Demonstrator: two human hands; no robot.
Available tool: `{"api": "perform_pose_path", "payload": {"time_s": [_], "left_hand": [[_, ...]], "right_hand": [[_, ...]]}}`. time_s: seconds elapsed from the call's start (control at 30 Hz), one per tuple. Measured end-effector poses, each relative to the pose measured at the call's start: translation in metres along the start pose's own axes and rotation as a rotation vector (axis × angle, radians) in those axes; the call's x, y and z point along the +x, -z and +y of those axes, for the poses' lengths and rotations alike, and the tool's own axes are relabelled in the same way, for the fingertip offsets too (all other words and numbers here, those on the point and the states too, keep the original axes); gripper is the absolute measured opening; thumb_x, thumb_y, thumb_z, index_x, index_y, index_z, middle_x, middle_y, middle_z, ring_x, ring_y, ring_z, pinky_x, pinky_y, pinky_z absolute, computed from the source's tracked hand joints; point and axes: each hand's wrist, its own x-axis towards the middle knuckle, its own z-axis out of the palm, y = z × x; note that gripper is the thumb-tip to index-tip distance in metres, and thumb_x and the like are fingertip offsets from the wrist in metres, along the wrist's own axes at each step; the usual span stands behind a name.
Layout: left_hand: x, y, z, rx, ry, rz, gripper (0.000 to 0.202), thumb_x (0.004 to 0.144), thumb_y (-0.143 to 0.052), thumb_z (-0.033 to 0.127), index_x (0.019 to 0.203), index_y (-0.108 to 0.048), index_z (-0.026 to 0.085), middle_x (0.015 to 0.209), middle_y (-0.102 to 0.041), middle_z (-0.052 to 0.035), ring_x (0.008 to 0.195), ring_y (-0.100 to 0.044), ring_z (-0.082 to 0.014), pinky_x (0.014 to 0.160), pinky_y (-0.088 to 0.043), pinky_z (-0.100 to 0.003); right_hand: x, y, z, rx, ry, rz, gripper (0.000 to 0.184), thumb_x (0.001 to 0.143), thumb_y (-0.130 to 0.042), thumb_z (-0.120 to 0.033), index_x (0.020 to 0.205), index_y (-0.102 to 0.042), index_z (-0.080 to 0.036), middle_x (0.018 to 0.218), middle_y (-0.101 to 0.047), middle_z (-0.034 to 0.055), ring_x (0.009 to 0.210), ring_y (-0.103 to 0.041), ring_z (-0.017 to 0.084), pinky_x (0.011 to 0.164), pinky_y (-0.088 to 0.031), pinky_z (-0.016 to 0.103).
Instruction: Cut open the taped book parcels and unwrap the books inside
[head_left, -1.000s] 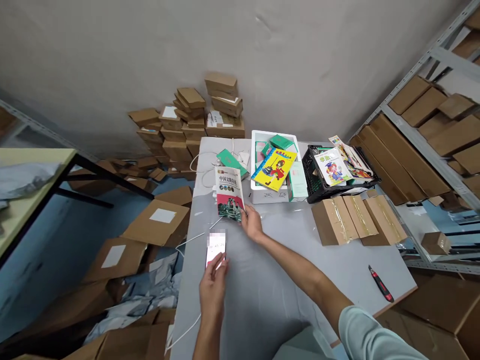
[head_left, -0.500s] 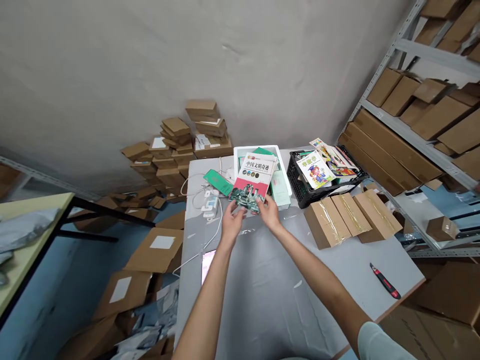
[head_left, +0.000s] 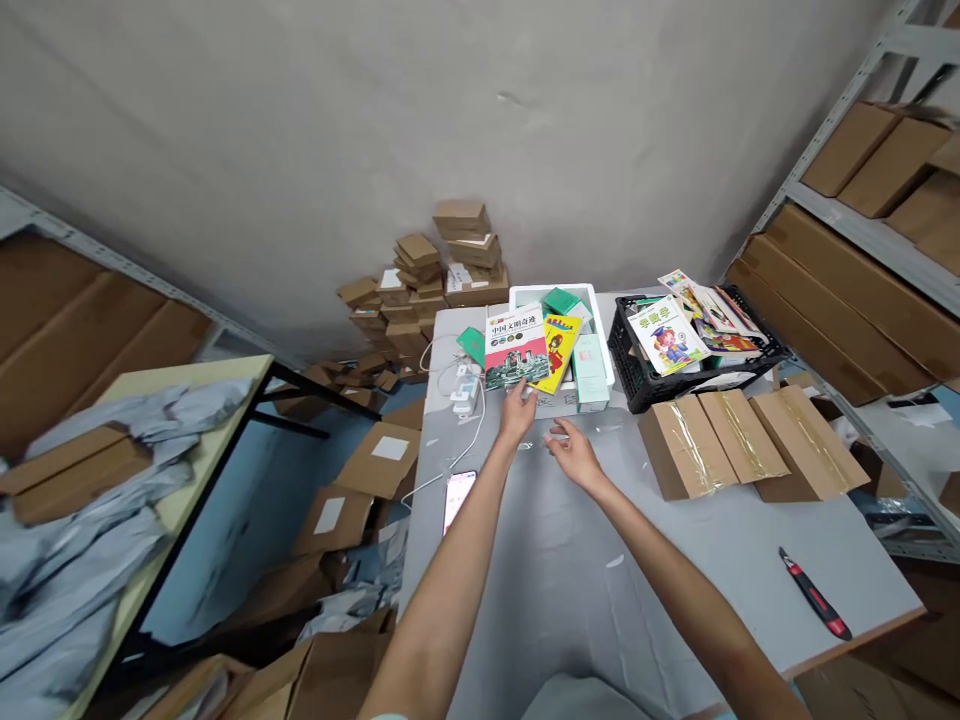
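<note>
Observed left hand (head_left: 517, 412) at lower edge of red-and-white book (head_left: 517, 350) (cannot tell whether gripping), right hand (head_left: 574, 452) empty with fingers loosely parted over table (head_left: 540, 570), and located book at left side of white foam box (head_left: 559, 404), partly covering yellow book (head_left: 558, 352).

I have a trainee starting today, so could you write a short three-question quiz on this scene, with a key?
1. Which hand is nearer the red-banded book?
2. True or false: the yellow book is partly covered by the red-banded book.
3. How many taped cardboard boxes stand on the near side of the black crate?

Key: 1. The left hand, at its lower edge; the right hand is apart from it. 2. True. 3. Three.
</note>
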Motion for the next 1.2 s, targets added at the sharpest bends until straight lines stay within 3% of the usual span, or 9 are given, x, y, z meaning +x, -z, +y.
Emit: {"api": "perform_pose_path", "payload": {"time_s": [0.13,0.27,0.43,0.57,0.67,0.83,0.97,1.1,1.2], "left_hand": [[0.005,0.0,0.019,0.285,0.086,-0.014,0.059,0.105,-0.058,0.03,0.161,-0.059,0.013,0.151,-0.067,-0.0237,0.135,-0.069,-0.0365,0.116,-0.054,-0.049],[0.002,0.006,0.037,0.518,0.073,-0.092,0.057,0.108,-0.053,0.032,0.163,-0.056,0.017,0.15,-0.064,-0.0234,0.128,-0.071,-0.0373,0.105,-0.057,-0.046],[0.002,0.021,0.045,0.62,0.025,-0.141,0.052,0.11,-0.048,0.029,0.159,-0.06,0.018,0.142,-0.065,-0.023,0.122,-0.071,-0.0379,0.098,-0.058,-0.047],[0.002,0.028,0.044,0.646,-0.015,-0.175,0.051,0.109,-0.048,0.024,0.157,-0.061,0.018,0.135,-0.067,-0.0202,0.121,-0.071,-0.0377,0.099,-0.057,-0.046],[0.0,0.029,0.039,0.657,-0.043,-0.179,0.054,0.107,-0.05,0.023,0.16,-0.059,0.018,0.136,-0.067,-0.0198,0.122,-0.071,-0.0375,0.098,-0.058,-0.045],[-0.002,0.029,0.027,0.692,-0.123,-0.172,0.059,0.107,-0.05,0.024,0.166,-0.054,0.017,0.137,-0.067,-0.0198,0.117,-0.072,-0.0354,0.098,-0.059,-0.044],[-0.001,0.033,0.021,0.698,-0.15,-0.102,0.059,0.109,-0.048,0.028,0.167,-0.054,0.018,0.135,-0.069,-0.0185,0.112,-0.073,-0.0335,0.094,-0.059,-0.04],[0.016,0.035,0.031,0.676,-0.234,-0.069,0.052,0.115,-0.042,0.035,0.161,-0.06,0.021,0.128,-0.072,-0.0152,0.108,-0.072,-0.031,0.09,-0.057,-0.037],[0.038,0.031,0.048,0.651,-0.237,-0.064,0.05,0.117,-0.039,0.036,0.159,-0.062,0.02,0.128,-0.073,-0.015,0.106,-0.072,-0.0304,0.09,-0.057,-0.037]], "right_hand": [[0.014,0.006,-0.024,-0.242,0.17,0.029,0.04,0.103,-0.064,-0.028,0.141,-0.071,-0.019,0.137,-0.076,0.0162,0.114,-0.079,0.028,0.106,-0.063,0.044],[0.069,0.006,-0.076,-0.56,0.308,0.065,0.039,0.109,-0.057,-0.027,0.143,-0.069,-0.012,0.144,-0.071,0.0211,0.138,-0.066,0.031,0.121,-0.05,0.043],[0.131,-0.007,-0.12,-0.813,0.091,0.04,0.04,0.114,-0.056,-0.03,0.145,-0.066,-0.006,0.147,-0.069,0.0249,0.138,-0.068,0.033,0.114,-0.052,0.038],[0.153,-0.027,-0.134,-0.873,-0.047,0.056,0.051,0.111,-0.063,-0.039,0.15,-0.063,-0.005,0.159,-0.059,0.03,0.131,-0.073,0.035,0.106,-0.056,0.039],[0.165,-0.033,-0.14,-0.859,-0.138,0.057,0.054,0.108,-0.068,-0.034,0.151,-0.06,-0.002,0.151,-0.066,0.0327,0.132,-0.073,0.036,0.103,-0.057,0.04],[0.175,-0.015,-0.144,-0.832,-0.144,-0.018,0.034,0.112,-0.06,-0.033,0.13,-0.075,-0.008,0.133,-0.079,0.0267,0.123,-0.078,0.033,0.09,-0.057,0.034],[0.157,0.002,-0.134,-0.792,-0.099,-0.103,0.037,0.115,-0.055,-0.041,0.105,-0.079,-0.014,0.109,-0.085,0.0172,0.102,-0.081,0.028,0.079,-0.054,0.03],[0.138,0.011,-0.128,-0.746,0.048,0.038,0.034,0.118,-0.049,-0.04,0.116,-0.071,-0.015,0.115,-0.083,0.0177,0.109,-0.079,0.029,0.084,-0.053,0.03],[0.148,0.012,-0.138,-0.742,0.136,0.147,0.032,0.118,-0.049,-0.038,0.124,-0.067,-0.012,0.118,-0.082,0.0203,0.114,-0.078,0.03,0.09,-0.053,0.031]]}}
